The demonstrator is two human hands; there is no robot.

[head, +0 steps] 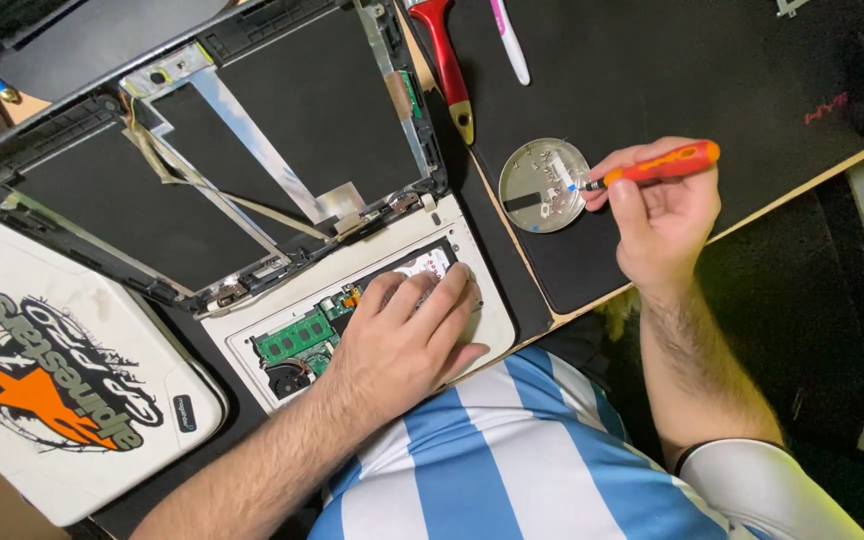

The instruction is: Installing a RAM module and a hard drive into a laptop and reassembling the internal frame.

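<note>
I see my left hand [407,335] lying flat, fingers spread, on the open underside of the white laptop [352,300], covering the drive bay beside the green memory module [297,335]. My right hand [657,215] pinches an orange-handled screwdriver [657,167], its tip dipped into the round metal dish [544,185] of small screws on the black mat [672,90].

The risk I judge: the tip nudges the dish's contents and a screw skips off the mat's near edge into the dark gap — or my left palm presses too hard on exposed board parts.

The bench is crowded: a red-handled tool [447,65] and a white pen-like tool [509,40] lie above the dish, and a white cover with an orange-and-black sticker [62,385] sits to the left. The room is dim beyond the mat.
</note>
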